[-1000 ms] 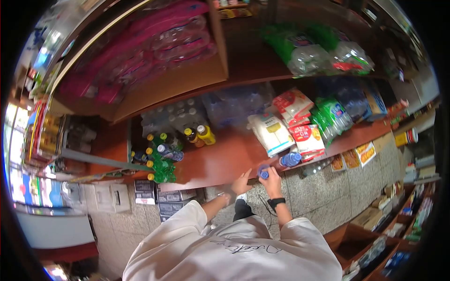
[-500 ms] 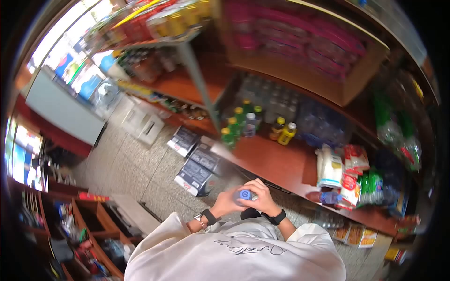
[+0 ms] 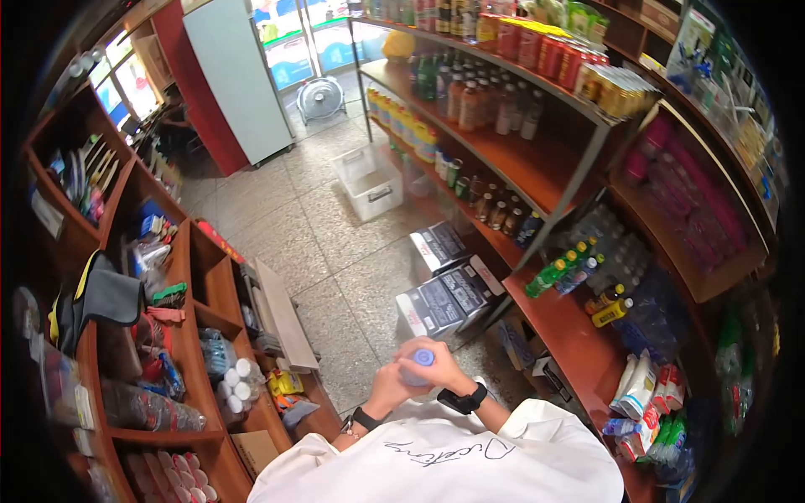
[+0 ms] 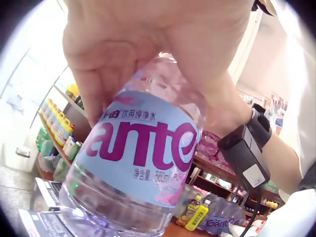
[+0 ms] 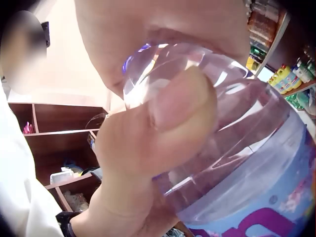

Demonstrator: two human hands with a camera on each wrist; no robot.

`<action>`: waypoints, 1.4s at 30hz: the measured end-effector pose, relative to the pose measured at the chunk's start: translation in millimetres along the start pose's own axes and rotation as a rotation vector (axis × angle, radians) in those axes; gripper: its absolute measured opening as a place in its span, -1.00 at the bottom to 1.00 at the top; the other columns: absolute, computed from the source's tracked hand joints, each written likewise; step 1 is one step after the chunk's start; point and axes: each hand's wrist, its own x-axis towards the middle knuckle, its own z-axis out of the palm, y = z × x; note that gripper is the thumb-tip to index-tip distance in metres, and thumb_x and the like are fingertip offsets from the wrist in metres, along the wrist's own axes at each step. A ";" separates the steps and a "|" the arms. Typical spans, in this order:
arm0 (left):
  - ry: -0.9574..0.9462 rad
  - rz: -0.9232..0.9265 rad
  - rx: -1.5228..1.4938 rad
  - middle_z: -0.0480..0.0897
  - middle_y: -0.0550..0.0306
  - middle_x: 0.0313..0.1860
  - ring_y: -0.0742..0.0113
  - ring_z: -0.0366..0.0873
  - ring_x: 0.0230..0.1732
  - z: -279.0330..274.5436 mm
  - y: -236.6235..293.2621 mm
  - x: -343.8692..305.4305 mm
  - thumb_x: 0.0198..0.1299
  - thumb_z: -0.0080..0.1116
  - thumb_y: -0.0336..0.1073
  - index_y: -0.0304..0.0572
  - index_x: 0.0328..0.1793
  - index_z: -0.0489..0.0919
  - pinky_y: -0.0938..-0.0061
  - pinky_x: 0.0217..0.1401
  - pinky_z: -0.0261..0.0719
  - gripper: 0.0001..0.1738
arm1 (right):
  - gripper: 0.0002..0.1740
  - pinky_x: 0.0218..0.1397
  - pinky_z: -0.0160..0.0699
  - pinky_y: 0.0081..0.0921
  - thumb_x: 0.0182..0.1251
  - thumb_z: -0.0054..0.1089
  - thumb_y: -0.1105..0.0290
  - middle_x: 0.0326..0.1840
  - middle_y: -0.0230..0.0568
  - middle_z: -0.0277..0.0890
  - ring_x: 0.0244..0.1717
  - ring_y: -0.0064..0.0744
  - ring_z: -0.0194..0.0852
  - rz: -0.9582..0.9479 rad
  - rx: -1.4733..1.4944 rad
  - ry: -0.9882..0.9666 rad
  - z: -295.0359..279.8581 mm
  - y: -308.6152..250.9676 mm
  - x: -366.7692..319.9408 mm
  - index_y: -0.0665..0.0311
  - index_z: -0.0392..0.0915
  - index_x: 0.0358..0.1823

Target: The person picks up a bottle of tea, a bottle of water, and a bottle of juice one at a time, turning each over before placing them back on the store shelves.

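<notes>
Both hands hold a clear plastic water bottle (image 3: 417, 377) in front of the white shirt, its blue cap (image 3: 423, 357) facing up at the head camera. My left hand (image 3: 387, 390) grips the bottle from the left, and its thumb (image 5: 182, 103) lies across the clear plastic in the right wrist view. From the other side my right hand (image 3: 444, 367) curls round the upper part, near the cap. A light-blue label (image 4: 140, 143) with large purple letters shows below the hands in the left wrist view. A black band sits on each wrist.
Dark cartons (image 3: 444, 298) stand on the tiled floor (image 3: 327, 260) just ahead. A white plastic bin (image 3: 369, 184) and a fan (image 3: 321, 101) are farther off. Shelves of drinks (image 3: 495, 101) line the right; a wooden cubby unit (image 3: 193, 277) with goods runs along the left.
The bottle and both hands have moved away from the shelf edge to in front of the body. The left hand has joined the right on the bottle. The view has turned left.
</notes>
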 end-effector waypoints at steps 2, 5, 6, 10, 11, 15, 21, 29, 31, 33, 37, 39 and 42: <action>0.037 -0.022 0.019 0.73 -0.01 -0.28 0.04 0.72 -0.22 -21.8 -12.2 -3.9 -0.30 0.57 -0.04 -0.14 -0.13 0.69 0.28 -0.16 0.66 -0.43 | -0.84 0.11 0.51 -0.40 0.20 0.29 0.41 -0.16 -0.19 0.69 -0.05 -0.33 0.61 0.023 0.045 -0.017 23.7 -4.3 15.2 0.31 0.67 -0.23; 0.063 0.052 0.095 0.73 -0.03 -0.26 0.01 0.71 -0.23 -46.1 -29.5 -1.3 -0.26 0.54 0.01 -0.10 -0.13 0.69 0.24 -0.17 0.66 -0.45 | -0.85 0.08 0.52 -0.41 0.22 0.24 0.42 -0.17 -0.17 0.68 -0.07 -0.34 0.61 0.009 0.170 -0.083 44.3 -5.5 38.4 0.34 0.68 -0.26; 0.072 0.044 0.104 0.73 0.02 -0.30 0.05 0.71 -0.25 -51.6 -35.1 -1.5 -0.27 0.53 0.10 -0.02 -0.14 0.70 0.25 -0.18 0.67 -0.44 | -0.86 0.06 0.53 -0.42 0.23 0.22 0.43 -0.18 -0.17 0.68 -0.09 -0.34 0.61 0.028 0.176 -0.128 48.7 -4.0 44.8 0.35 0.67 -0.27; 0.123 0.036 0.091 0.74 0.07 -0.26 0.09 0.72 -0.23 -65.9 -55.5 10.5 -0.27 0.52 0.22 0.07 -0.11 0.71 0.27 -0.17 0.66 -0.38 | -0.86 -0.02 0.55 -0.46 0.25 0.17 0.45 -0.21 -0.13 0.69 -0.17 -0.37 0.62 0.109 0.202 -0.216 59.1 -0.7 73.3 0.39 0.61 -0.39; 0.061 -0.023 0.111 0.73 0.06 -0.21 0.08 0.72 -0.20 -73.2 -56.5 15.9 -0.26 0.51 0.23 0.07 0.03 0.65 0.28 -0.15 0.66 -0.29 | -0.82 -0.13 0.61 -0.48 0.25 0.16 0.48 -0.30 -0.10 0.69 -0.21 -0.36 0.69 0.090 0.202 -0.203 62.7 4.4 82.6 0.38 0.50 -0.51; 0.068 -0.051 0.090 0.73 0.05 -0.28 0.04 0.71 -0.22 -99.0 -76.2 51.3 -0.24 0.50 0.25 0.04 0.17 0.51 0.26 -0.18 0.65 -0.16 | -0.83 -0.09 0.55 -0.47 0.23 0.17 0.49 -0.26 -0.09 0.69 -0.20 -0.37 0.63 0.125 0.250 -0.280 66.5 23.8 132.3 0.41 0.51 -0.51; 0.049 -0.028 0.161 0.72 -0.01 -0.29 0.00 0.70 -0.23 -153.8 -108.8 159.7 -0.26 0.52 0.20 0.02 0.13 0.54 0.26 -0.17 0.65 -0.19 | -0.85 -0.08 0.55 -0.48 0.24 0.15 0.52 -0.27 -0.12 0.69 -0.20 -0.39 0.63 0.070 0.340 -0.266 57.2 59.3 245.6 0.40 0.52 -0.50; -0.073 0.057 0.115 0.73 0.03 -0.25 0.05 0.72 -0.21 -222.3 -109.6 325.0 -0.28 0.57 0.06 0.03 0.05 0.62 0.32 -0.15 0.64 -0.31 | -0.89 -0.17 0.54 -0.52 0.23 0.21 0.51 -0.32 -0.22 0.67 -0.28 -0.50 0.58 -0.090 0.345 -0.094 5.3 85.0 383.7 0.34 0.54 -0.45; -0.082 0.075 0.057 0.73 0.03 -0.26 0.06 0.72 -0.20 -229.8 -110.6 356.4 -0.28 0.57 0.04 0.03 0.04 0.63 0.32 -0.15 0.64 -0.32 | -0.89 -0.17 0.53 -0.51 0.24 0.20 0.50 -0.32 -0.22 0.66 -0.28 -0.49 0.58 -0.092 0.342 -0.085 -5.8 86.2 410.5 0.34 0.53 -0.45; -0.081 0.062 0.034 0.73 0.02 -0.26 0.07 0.72 -0.20 -234.5 -108.3 377.4 -0.29 0.57 0.03 0.01 0.03 0.63 0.32 -0.14 0.64 -0.32 | -0.89 -0.17 0.53 -0.50 0.24 0.20 0.50 -0.33 -0.21 0.66 -0.29 -0.48 0.58 -0.082 0.333 -0.076 -13.2 86.8 427.5 0.34 0.53 -0.45; -0.123 0.063 0.074 0.73 0.02 -0.27 0.06 0.72 -0.21 -234.3 -133.6 417.2 -0.30 0.57 0.03 0.00 0.02 0.63 0.32 -0.14 0.64 -0.32 | -0.86 -0.19 0.54 -0.50 0.23 0.17 0.48 -0.38 -0.19 0.64 -0.30 -0.46 0.59 -0.041 0.249 0.002 -24.1 96.9 459.4 0.35 0.51 -0.49; -0.182 0.068 -0.007 0.72 0.01 -0.28 0.04 0.71 -0.22 -239.1 -136.1 436.0 -0.30 0.57 0.04 -0.01 0.03 0.63 0.31 -0.15 0.64 -0.31 | -0.83 -0.22 0.55 -0.49 0.22 0.16 0.47 -0.42 -0.18 0.64 -0.33 -0.46 0.60 -0.032 0.256 0.051 -24.0 106.1 471.2 0.36 0.49 -0.52; -0.272 0.089 -0.019 0.72 0.01 -0.27 0.03 0.70 -0.21 -245.9 -159.9 471.6 -0.30 0.56 0.04 -0.02 0.02 0.62 0.32 -0.15 0.64 -0.31 | -0.85 -0.22 0.55 -0.49 0.20 0.15 0.48 -0.41 -0.16 0.64 -0.33 -0.47 0.61 0.037 0.249 0.084 -30.3 119.2 500.8 0.36 0.50 -0.51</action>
